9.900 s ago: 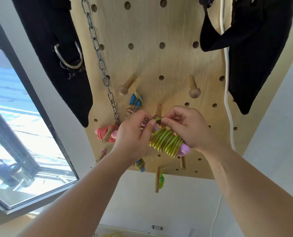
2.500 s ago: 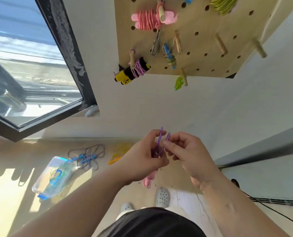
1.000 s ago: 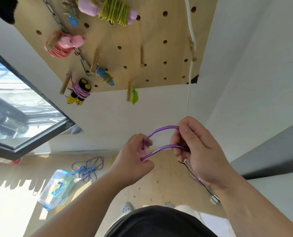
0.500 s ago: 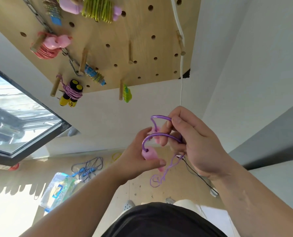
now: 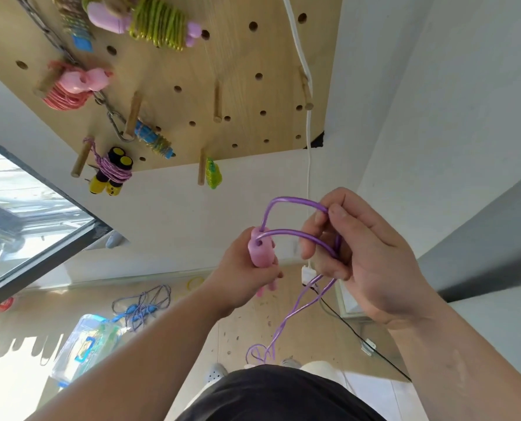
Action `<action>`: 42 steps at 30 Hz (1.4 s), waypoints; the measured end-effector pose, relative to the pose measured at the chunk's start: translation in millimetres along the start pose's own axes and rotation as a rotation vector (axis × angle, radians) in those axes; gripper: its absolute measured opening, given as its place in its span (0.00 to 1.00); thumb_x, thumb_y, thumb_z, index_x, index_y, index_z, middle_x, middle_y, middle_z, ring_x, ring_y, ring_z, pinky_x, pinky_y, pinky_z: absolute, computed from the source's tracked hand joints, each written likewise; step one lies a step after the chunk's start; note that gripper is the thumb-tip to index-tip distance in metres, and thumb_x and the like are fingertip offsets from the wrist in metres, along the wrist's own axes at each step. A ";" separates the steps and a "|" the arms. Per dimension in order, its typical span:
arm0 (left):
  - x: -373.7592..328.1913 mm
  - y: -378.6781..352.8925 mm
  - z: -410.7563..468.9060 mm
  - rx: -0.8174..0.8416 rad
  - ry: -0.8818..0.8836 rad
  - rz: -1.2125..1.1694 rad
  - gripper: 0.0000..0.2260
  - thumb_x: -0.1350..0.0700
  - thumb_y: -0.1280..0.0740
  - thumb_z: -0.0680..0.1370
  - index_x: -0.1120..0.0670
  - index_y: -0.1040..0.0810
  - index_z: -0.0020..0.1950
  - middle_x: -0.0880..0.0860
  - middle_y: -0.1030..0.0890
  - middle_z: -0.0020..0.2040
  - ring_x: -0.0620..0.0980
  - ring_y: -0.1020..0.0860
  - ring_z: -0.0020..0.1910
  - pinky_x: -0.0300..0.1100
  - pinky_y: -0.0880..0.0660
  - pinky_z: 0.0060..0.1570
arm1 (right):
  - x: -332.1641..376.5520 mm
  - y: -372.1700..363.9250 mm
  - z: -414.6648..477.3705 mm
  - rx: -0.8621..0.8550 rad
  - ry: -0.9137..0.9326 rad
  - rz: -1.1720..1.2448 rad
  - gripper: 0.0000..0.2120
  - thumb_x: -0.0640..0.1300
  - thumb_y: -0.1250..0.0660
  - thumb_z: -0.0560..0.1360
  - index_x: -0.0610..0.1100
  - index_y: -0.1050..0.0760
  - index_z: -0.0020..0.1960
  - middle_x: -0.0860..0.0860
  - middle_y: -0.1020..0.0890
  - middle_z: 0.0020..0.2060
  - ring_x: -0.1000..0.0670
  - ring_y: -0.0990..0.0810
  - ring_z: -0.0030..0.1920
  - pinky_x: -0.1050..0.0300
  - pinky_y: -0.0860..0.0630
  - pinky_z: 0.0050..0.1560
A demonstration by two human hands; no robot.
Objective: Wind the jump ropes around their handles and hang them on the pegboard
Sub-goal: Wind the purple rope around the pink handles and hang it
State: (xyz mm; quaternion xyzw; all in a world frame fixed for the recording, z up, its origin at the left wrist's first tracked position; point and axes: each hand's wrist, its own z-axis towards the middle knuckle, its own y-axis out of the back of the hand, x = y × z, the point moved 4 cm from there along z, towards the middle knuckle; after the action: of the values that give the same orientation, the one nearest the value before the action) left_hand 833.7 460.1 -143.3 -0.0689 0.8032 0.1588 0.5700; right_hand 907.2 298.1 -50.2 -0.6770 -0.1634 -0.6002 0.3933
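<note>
At lower left a clear plastic box (image 5: 86,344) lies on the floor, its contents blurred. At centre the left hand (image 5: 247,281) grips pink handles (image 5: 260,249), partly hidden by fingers. Two purple rope (image 5: 295,235) strands arc right into the pinching right hand (image 5: 359,256), then dangle. The pegboard (image 5: 238,56) fills the upper left.

Purple rope (image 5: 295,235), pink handles (image 5: 260,249). Pegboard (image 5: 238,56) tan wood; hung bundles: yellow-green cord (image 5: 159,24), coral-pink cord (image 5: 64,97), black-and-yellow handles (image 5: 113,168). Floor rope (image 5: 143,302) blue.
</note>
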 end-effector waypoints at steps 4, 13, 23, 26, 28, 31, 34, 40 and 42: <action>-5.8 7.6 -6.7 -0.030 0.014 -0.184 0.18 0.65 0.35 0.67 0.60 0.27 0.56 0.58 0.26 0.37 0.55 0.24 0.36 0.62 0.22 0.48 | -11.4 25.5 -1.1 -0.126 -0.097 -0.146 0.11 0.45 0.43 0.83 0.47 0.26 0.44 0.43 0.20 0.34 0.47 0.36 0.27 0.43 0.42 0.33; -41.0 17.3 -17.1 -0.102 -0.005 -0.773 0.17 0.70 0.41 0.63 0.58 0.30 0.49 0.54 0.32 0.33 0.48 0.35 0.28 0.43 0.31 0.31 | -50.5 4.3 -9.3 -0.032 -0.286 -0.491 0.14 0.39 0.44 0.84 0.49 0.21 0.51 0.46 0.20 0.32 0.51 0.23 0.33 0.52 0.23 0.41; -75.4 45.6 -32.9 -0.143 -0.193 0.183 0.21 0.63 0.33 0.62 0.47 0.25 0.52 0.45 0.24 0.36 0.43 0.26 0.32 0.39 0.27 0.31 | -63.9 5.2 -7.8 0.193 -0.355 -0.609 0.15 0.62 0.38 0.71 0.63 0.26 0.56 0.58 0.17 0.52 0.52 0.19 0.54 0.41 0.24 0.63; -91.9 39.2 -39.4 -0.032 -0.340 0.520 0.17 0.58 0.31 0.65 0.48 0.27 0.52 0.38 0.24 0.39 0.40 0.25 0.35 0.30 0.30 0.33 | -56.4 -2.3 1.7 0.260 -0.225 -0.494 0.33 0.71 0.37 0.69 0.64 0.36 0.71 0.63 0.23 0.64 0.61 0.27 0.67 0.49 0.30 0.71; -96.3 37.0 -41.2 0.001 -0.377 0.634 0.16 0.56 0.31 0.66 0.49 0.27 0.52 0.39 0.23 0.41 0.41 0.24 0.37 0.30 0.30 0.33 | -47.8 -11.5 6.9 0.285 -0.139 -0.459 0.30 0.70 0.39 0.72 0.59 0.31 0.70 0.61 0.20 0.61 0.59 0.24 0.64 0.53 0.28 0.66; -97.4 43.4 -41.8 -0.052 -0.390 0.682 0.17 0.55 0.31 0.66 0.47 0.28 0.53 0.42 0.23 0.40 0.41 0.24 0.38 0.30 0.30 0.34 | -39.7 -17.5 9.2 0.251 -0.039 -0.486 0.21 0.66 0.42 0.77 0.49 0.23 0.52 0.53 0.20 0.38 0.50 0.21 0.40 0.42 0.23 0.51; -92.9 49.1 -44.3 -0.101 -0.367 0.614 0.18 0.57 0.30 0.65 0.46 0.27 0.53 0.44 0.24 0.40 0.42 0.24 0.36 0.33 0.28 0.34 | -40.7 -18.1 5.6 0.232 -0.041 -0.414 0.18 0.57 0.45 0.82 0.48 0.26 0.42 0.56 0.30 0.30 0.53 0.32 0.31 0.38 0.23 0.41; -75.4 35.6 -43.1 -0.188 -0.166 -0.366 0.15 0.71 0.40 0.61 0.59 0.31 0.46 0.54 0.30 0.31 0.52 0.32 0.28 0.44 0.30 0.31 | -48.9 -33.5 6.3 0.167 0.008 -0.547 0.18 0.56 0.48 0.83 0.54 0.32 0.37 0.58 0.30 0.29 0.55 0.33 0.31 0.55 0.33 0.35; -75.4 27.8 -41.2 -0.172 -0.080 -0.598 0.16 0.71 0.42 0.62 0.59 0.29 0.46 0.55 0.33 0.31 0.49 0.33 0.25 0.42 0.30 0.28 | -49.0 -44.0 8.2 0.099 0.073 -0.762 0.18 0.58 0.50 0.82 0.54 0.30 0.39 0.58 0.24 0.31 0.54 0.28 0.33 0.56 0.31 0.36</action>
State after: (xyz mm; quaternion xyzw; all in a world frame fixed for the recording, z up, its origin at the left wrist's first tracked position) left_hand 814.4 467.1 -55.3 -0.3437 0.7081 0.0541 0.6145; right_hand 871.2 344.5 -81.3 -0.5260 -0.4178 -0.7186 0.1797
